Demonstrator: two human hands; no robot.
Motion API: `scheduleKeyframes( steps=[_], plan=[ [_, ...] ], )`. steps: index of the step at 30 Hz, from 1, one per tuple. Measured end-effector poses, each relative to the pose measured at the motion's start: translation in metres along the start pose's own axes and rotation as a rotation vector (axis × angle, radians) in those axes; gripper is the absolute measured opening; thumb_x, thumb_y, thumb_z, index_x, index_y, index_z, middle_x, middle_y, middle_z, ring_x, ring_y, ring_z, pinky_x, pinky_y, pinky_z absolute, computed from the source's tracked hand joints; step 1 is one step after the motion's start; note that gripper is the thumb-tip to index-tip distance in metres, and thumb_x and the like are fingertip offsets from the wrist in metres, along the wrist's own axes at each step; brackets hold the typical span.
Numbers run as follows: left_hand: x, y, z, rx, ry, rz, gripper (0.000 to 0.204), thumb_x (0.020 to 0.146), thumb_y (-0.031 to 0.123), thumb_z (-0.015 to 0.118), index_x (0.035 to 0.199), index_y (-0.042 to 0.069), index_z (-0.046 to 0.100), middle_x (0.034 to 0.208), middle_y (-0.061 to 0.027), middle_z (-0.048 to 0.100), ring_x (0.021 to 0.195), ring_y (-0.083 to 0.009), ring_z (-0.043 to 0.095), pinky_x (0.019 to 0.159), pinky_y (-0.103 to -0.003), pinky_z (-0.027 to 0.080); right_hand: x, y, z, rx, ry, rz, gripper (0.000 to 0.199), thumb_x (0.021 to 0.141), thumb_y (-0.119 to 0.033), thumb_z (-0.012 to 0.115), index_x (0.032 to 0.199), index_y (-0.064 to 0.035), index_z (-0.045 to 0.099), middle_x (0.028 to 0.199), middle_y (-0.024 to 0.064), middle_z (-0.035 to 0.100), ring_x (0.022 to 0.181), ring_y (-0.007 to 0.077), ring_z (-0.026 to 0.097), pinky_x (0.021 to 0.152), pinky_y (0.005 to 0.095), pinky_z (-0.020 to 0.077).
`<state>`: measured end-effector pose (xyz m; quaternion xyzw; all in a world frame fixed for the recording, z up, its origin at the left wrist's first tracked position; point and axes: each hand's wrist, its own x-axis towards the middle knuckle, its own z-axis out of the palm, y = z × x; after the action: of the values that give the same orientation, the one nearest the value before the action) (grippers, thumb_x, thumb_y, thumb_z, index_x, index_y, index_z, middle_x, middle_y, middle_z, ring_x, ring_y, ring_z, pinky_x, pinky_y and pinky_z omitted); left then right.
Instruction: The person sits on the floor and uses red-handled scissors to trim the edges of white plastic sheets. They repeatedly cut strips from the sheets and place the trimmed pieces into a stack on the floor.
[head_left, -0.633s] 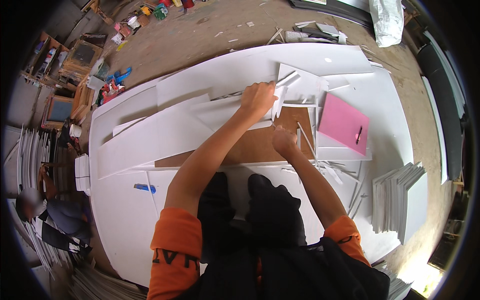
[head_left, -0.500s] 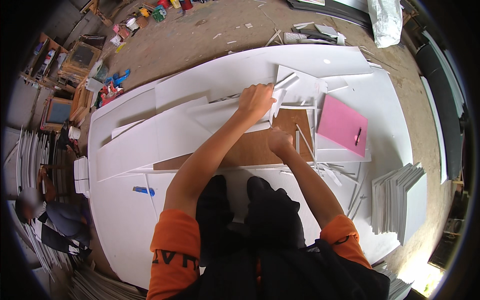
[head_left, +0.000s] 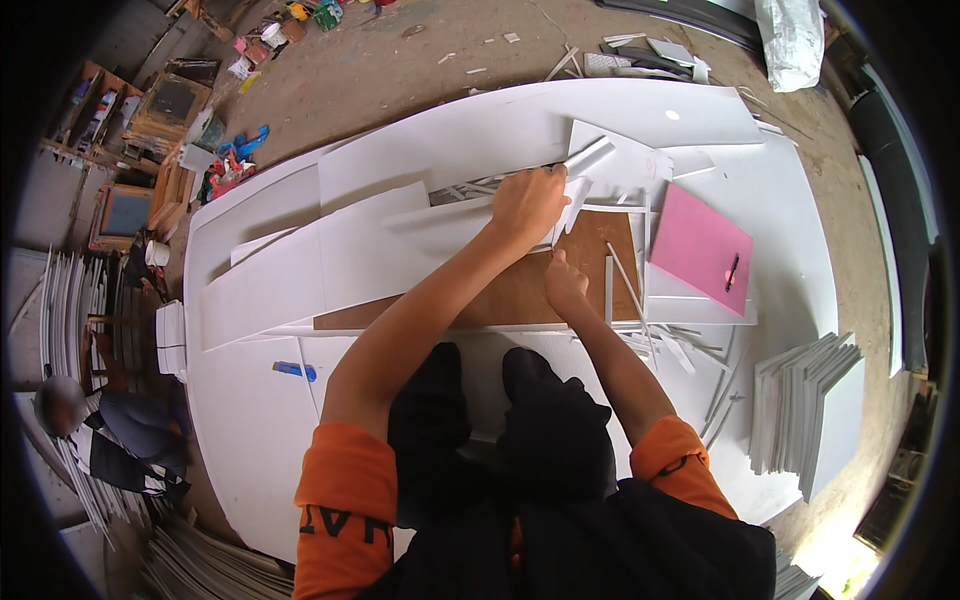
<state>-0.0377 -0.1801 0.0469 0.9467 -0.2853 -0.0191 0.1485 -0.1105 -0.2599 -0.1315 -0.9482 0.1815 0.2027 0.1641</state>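
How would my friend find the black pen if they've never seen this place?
Start at the big white work surface and look right of the person's right hand to the pink sheet. The black pen lies on it, toward its right edge. Unlike the white strips nearby, it is dark and sits on pink.

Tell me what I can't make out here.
Head view:
Anything inside the right hand: covered by the hand itself.
Underside of the left hand: hidden by its own back.
Part of the brown board: hidden by the left forearm.
Stacked sheets, lower left: cut off by the bottom edge.
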Motion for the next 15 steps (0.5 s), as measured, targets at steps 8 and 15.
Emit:
scheduleKeyframes(
  steps=[8,15],
  plan=[
    [0.018,-0.013,-0.016,-0.007,0.068,0.004,0.028,0.073,0.026,0.061,0.086,0.002,0.053,0.075,-0.0148,0.060,0.071,-0.0316,0.058,0.061,-0.039,0.047,0.021,0.000,-0.025,0.114,0.091,-0.046,0.025,0.087,-0.026,0.032,0.096,-0.0054,0.043,0.083,0.0186,0.060,0.080,0.0343,0.059,0.071,0.0465,0.0444],
    [0.027,-0.012,-0.001,0.028,0.074,-0.026,0.028,0.073,0.025,0.061,0.083,0.002,0.051,0.069,-0.0131,0.060,0.067,-0.0307,0.059,0.058,-0.038,0.047,0.019,-0.002,-0.018,0.091,0.175,-0.129,0.024,0.086,-0.026,0.037,0.092,-0.0053,0.047,0.079,0.0168,0.061,0.077,0.0331,0.060,0.069,0.0462,0.0444]
  ],
)
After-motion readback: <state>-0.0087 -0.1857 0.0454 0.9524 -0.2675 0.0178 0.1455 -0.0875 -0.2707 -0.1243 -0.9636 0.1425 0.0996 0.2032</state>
